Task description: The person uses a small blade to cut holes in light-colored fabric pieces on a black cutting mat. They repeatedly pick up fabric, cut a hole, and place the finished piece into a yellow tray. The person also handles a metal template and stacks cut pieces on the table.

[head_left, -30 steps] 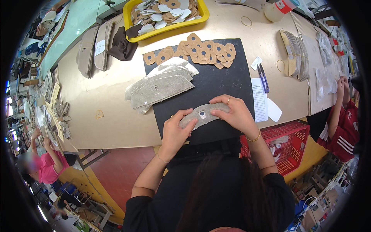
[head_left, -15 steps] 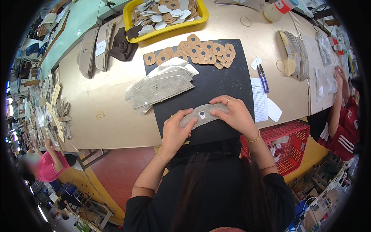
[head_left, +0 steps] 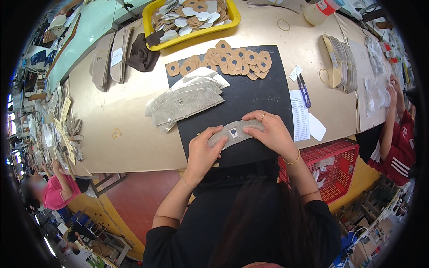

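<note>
Left hand and right hand each pinching an end of curved grey textured strip with central cutout, centre of frame, over black rectangular mat. Overlapping grey curved panels, left of centre; tan rounded pieces with dark holes, upper centre.

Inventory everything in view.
Rectangular mat: one, black, on worktable
Curved fabric-like strip: one, grey, over mat
Fanned panels: several, grey, mat's left
Keyhole-cut pieces: many, tan, mat's far side
Plastic tray: one, yellow, beyond mat
Crumpled cloth: one, dark brown, tray's left
Panel stacks: three, brownish, left and right
Scissors: one, purple, mat's right
Printed sheet: one, white, beside scissors
Jar: one, pale, far right
Perforated basket: one, red, below worktable
Co-workers: at least two, pink, red, edges
Left hand, right hand: two, bare, on strip
</note>
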Tool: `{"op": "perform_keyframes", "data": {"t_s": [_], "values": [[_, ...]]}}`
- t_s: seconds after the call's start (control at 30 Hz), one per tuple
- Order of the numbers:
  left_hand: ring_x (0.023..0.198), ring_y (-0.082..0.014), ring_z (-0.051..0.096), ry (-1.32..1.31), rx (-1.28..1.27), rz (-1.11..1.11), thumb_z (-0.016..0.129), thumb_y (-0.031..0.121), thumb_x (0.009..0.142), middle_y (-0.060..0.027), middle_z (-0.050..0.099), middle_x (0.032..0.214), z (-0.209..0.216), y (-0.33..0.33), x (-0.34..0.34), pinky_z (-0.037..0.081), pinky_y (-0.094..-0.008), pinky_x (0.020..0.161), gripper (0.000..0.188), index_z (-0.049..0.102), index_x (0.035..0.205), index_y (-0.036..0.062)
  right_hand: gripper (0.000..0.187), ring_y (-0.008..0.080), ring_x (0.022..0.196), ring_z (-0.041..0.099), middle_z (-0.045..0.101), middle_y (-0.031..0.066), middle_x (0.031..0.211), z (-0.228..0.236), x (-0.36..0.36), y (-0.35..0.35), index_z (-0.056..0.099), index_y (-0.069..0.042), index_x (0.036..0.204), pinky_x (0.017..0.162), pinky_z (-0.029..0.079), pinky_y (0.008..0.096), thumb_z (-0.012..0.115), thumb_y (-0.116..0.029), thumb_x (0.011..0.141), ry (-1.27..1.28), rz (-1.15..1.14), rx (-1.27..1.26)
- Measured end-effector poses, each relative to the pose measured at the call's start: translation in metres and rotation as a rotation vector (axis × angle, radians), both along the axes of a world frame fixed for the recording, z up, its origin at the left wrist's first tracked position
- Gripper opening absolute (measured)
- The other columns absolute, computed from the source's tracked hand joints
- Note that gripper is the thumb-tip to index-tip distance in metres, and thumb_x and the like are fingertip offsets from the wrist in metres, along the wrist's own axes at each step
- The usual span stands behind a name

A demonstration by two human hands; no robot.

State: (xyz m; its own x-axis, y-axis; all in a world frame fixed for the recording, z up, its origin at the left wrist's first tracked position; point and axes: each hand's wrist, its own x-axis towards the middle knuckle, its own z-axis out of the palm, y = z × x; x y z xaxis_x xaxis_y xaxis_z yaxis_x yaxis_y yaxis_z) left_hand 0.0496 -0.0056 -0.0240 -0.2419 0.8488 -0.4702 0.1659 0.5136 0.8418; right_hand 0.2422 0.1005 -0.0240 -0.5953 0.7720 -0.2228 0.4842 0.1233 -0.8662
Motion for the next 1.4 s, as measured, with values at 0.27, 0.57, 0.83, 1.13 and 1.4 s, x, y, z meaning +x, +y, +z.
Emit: {"op": "perform_keyframes", "data": {"t_s": [0.27,0.57,0.83,1.13,1.4], "values": [[0.054,-0.0096,0.063,-0.007,0.004,-0.004,0.074,0.012,0.086,-0.0114,0.069,0.086,0.0,0.0,0.0,0.051,-0.0232,0.049,0.031,0.068,0.114,-0.0002,0.027,0.0242,0.093,0.069,0.071,0.0104,0.103,0.0,-0.001,0.0,0.069,-0.002,0.106,0.077,0.053,0.0319,0.075,-0.013,0.081,-0.022,-0.001,-0.022],[0.054,-0.0101,0.063,0.009,0.0,-0.011,0.074,0.012,0.086,-0.0117,0.07,0.087,0.001,0.001,0.0,0.051,-0.0237,0.049,0.031,0.068,0.114,0.0001,0.027,0.0249,0.092,0.069,0.07,0.011,0.102,0.0,-0.001,0.0,0.068,-0.002,0.105,0.078,0.053,0.0318,0.075,-0.012,0.081,-0.026,0.0,-0.011],[0.052,-0.0063,0.06,0.029,0.018,-0.023,0.075,0.013,0.086,-0.0089,0.069,0.089,-0.003,-0.001,0.001,0.047,-0.0202,0.045,0.033,0.067,0.115,-0.0006,0.026,0.0265,0.093,0.069,0.07,0.0115,0.103,-0.003,0.0,-0.001,0.068,-0.001,0.105,0.079,0.053,0.0327,0.074,-0.012,0.082,-0.019,0.005,0.016],[0.085,-0.0256,0.065,0.742,0.174,-0.302,0.077,0.016,0.08,-0.0113,0.065,0.1,0.003,-0.004,0.009,0.05,-0.0366,0.072,0.031,0.069,0.108,0.0055,0.027,0.0268,0.098,0.063,0.064,0.0079,0.109,0.006,-0.009,-0.016,0.067,-0.009,0.109,0.085,0.047,0.0362,0.071,-0.01,0.082,-0.252,0.044,0.201],[0.109,-0.0269,0.055,0.885,0.754,-0.598,0.063,0.012,0.082,-0.012,0.059,0.117,-0.023,-0.012,-0.004,0.044,-0.043,0.088,0.031,0.067,0.112,0.0068,0.042,0.0244,0.116,0.048,0.056,0.004,0.126,0.002,-0.012,-0.027,0.069,-0.023,0.118,0.098,0.03,0.0472,0.064,-0.006,0.08,-0.307,0.294,0.75]]}}
